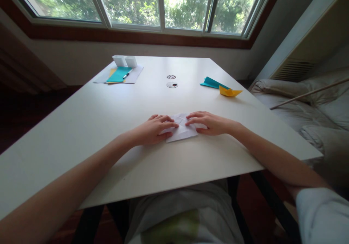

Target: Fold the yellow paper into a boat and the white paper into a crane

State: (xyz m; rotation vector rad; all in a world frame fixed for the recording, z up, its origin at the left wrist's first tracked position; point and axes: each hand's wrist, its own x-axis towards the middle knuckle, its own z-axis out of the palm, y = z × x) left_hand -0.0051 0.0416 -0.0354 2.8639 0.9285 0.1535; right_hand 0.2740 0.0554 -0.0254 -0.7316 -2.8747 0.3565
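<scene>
**Two hands press a thin white paper flat**

While both hands lie flat in the middle of the picture, a folded white paper sits under them on the white counter. Going from left to right, the left hand comes first. Its fingers are spread out and press down on the left side of the paper. It is not closed around anything. It just pushes from the top. Next comes the paper itself, with fold lines showing on it. Then comes the right hand, also flat, with its fingertips resting on the right side of the paper. Neither hand grips the paper.

I think the paper is very light and thin. It bends easily and keeps a crease once it is pressed. It could slide on the smooth counter, so holding one side down looks like a good idea. It could also tear or crumple if pulled hard. The best spots to hold look like the free edges and corners, pinched gently between thumb and finger.

Far away, in the upper left of the picture, a teal sheet lies on a pale sheet with a pen beside it. Two small white paper boxes stand just behind. In the upper middle are two round holes in the counter. To the upper right lie a folded teal paper and a yellow paper boat, touching or nearly so.
</scene>
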